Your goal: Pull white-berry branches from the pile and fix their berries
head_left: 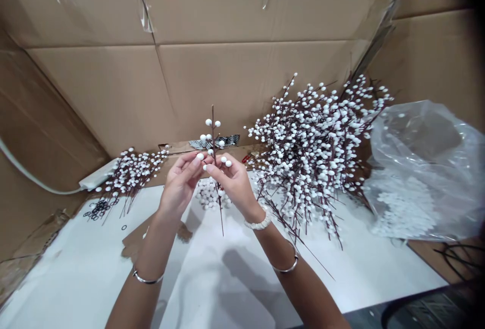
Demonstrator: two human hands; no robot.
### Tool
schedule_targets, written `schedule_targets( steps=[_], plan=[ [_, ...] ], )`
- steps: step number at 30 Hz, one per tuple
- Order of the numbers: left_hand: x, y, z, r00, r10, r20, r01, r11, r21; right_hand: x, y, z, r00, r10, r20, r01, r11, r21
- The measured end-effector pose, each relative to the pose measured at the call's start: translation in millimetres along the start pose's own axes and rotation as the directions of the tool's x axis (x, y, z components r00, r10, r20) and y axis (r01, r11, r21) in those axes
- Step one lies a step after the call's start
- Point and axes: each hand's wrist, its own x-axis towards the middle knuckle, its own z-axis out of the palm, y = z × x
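Sprig (213,142): in the head view, held up near the middle, above the tabletop (197,288) and in front of the cardboard (246,76); almost upright, thin end pointing down below the hands.
Right hand (235,183): fingers closed in a pinch around the middle of the stem (221,218), thumb across the near side.
Left hand (179,185): fingers narrow, pinching a white berry (199,156) just beside the stem.
Feel: likely very light; stem probably stiff yet bendable, berries smooth, slightly slippery, perhaps apt to pop off under a pull.
Hold: best taken on bare stem, between berries or at the lower end.
Pile (206,195): loose white berries on the tabletop, partly covered by the hands.
Big heap (318,142): berried stems, tangled, to the right, near the bag (428,116).
Small heap (132,170): similar stems to the left, beside black rings (98,208).
Hidden: join between pinched berry and stem, so cannot tell whether attached or loose; most right fingertips too.
Cut off: both forearms (132,293), at the bottom edge.
Hard to make out: white contents of the bag, blurred through plastic; single stems in the big heap, too tangled to count.
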Motion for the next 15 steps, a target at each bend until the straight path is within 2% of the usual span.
schedule_targets(
  steps=[5,15],
  plan=[
    [-2.2,-0.2,2.8,0.996,-0.085,-0.013,0.084,0.995,-0.058,-0.2,0.0,-1.3,0.999,-0.046,-0.015,0.044,0.995,-0.085],
    [-3.7,-0.9,2.2,0.999,-0.044,0.017,0.044,0.999,-0.019,1.1,1.4,-2.1,0.998,-0.062,-0.024,0.059,0.991,-0.118]
  ],
)
